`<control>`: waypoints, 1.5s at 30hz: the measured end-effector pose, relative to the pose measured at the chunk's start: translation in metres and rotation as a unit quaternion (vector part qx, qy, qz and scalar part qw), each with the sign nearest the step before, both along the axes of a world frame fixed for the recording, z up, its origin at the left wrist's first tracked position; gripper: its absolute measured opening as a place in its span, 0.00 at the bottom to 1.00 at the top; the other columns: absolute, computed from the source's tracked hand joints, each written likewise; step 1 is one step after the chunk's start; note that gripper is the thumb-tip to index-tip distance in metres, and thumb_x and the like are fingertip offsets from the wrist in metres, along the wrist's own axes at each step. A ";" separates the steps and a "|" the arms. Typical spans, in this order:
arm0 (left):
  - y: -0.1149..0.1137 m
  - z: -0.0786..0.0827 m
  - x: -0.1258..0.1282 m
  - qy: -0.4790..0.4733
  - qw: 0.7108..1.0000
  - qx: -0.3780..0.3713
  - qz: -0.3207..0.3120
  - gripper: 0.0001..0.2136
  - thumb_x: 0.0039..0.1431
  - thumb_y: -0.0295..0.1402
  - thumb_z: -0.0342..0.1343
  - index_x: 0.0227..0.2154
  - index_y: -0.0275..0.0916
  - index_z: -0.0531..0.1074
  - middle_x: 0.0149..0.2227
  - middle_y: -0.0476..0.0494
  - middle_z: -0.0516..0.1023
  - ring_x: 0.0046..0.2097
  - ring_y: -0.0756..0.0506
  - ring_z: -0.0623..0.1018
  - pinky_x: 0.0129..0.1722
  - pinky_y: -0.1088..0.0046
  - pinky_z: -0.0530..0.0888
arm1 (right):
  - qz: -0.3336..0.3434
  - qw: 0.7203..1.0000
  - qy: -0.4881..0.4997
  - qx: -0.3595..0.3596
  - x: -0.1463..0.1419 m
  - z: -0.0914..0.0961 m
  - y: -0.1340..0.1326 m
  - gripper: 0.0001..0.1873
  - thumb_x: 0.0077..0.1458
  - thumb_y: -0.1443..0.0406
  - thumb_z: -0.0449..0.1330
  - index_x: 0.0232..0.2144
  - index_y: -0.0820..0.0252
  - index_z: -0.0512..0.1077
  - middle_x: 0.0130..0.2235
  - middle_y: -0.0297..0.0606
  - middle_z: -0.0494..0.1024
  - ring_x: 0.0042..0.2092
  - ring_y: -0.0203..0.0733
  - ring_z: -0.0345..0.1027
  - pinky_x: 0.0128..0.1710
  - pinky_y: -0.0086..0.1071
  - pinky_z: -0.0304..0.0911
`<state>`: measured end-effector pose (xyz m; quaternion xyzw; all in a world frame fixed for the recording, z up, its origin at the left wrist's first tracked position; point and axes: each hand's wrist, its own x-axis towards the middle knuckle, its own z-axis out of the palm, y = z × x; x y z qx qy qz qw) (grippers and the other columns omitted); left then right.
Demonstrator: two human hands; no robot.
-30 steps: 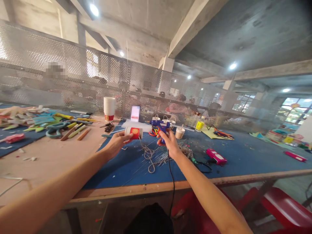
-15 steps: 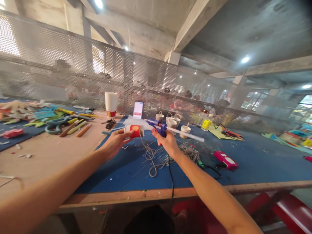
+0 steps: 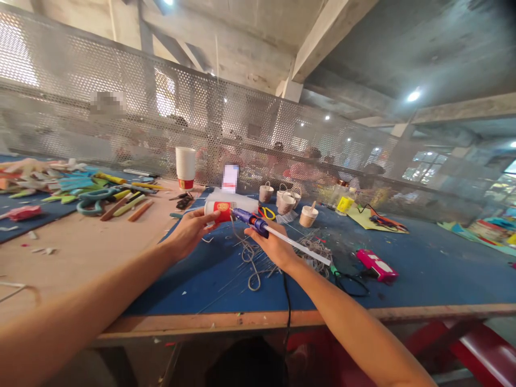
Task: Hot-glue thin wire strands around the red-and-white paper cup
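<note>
My left hand [image 3: 191,228] is closed round a red and white paper cup [image 3: 220,212], tipped on its side above the blue mat. In my right hand [image 3: 274,242] is a blue glue gun [image 3: 250,219], with a long white glue stick [image 3: 308,251] sticking out of its back. The gun's nozzle is at the cup's right end; whether it touches I cannot tell. Grey cord [image 3: 253,269] hangs from near that end and lies in loops below. A black cable [image 3: 287,306] runs down over the table edge.
A stack of paper cups [image 3: 186,166] stands back left. Cord-wrapped small cups [image 3: 285,203] and a cup with a stick [image 3: 308,215] stand behind my right hand. Scissors [image 3: 97,200] lie left, a pink box [image 3: 377,265] right. Perforated metal panels [image 3: 242,129] line the back.
The glue gun has moved down and left, its nozzle coming from above the cup to the cup's right end. The cup stays in my left hand. The view has shifted slightly.
</note>
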<state>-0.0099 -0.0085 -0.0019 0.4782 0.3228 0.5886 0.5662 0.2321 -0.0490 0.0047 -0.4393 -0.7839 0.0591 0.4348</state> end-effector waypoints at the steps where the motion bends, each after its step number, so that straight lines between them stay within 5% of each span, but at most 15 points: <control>1: 0.000 0.000 0.000 -0.002 1.000 0.001 0.002 0.12 0.45 0.38 0.74 0.33 0.40 0.85 0.41 0.38 0.87 0.48 0.37 0.82 0.47 0.63 0.77 | -0.001 1.000 -0.005 0.003 0.000 -0.001 0.000 0.19 0.64 0.47 0.61 0.36 0.56 0.77 0.38 0.40 0.84 0.40 0.46 0.76 0.43 0.34 0.67; 45: -0.004 0.006 0.002 0.025 0.999 0.019 0.023 0.13 0.44 0.40 0.75 0.32 0.41 0.85 0.40 0.38 0.87 0.48 0.35 0.82 0.48 0.61 0.76 | -0.051 0.995 -0.082 -0.008 0.001 -0.002 0.002 0.18 0.65 0.48 0.60 0.37 0.55 0.76 0.38 0.39 0.84 0.38 0.46 0.76 0.40 0.32 0.64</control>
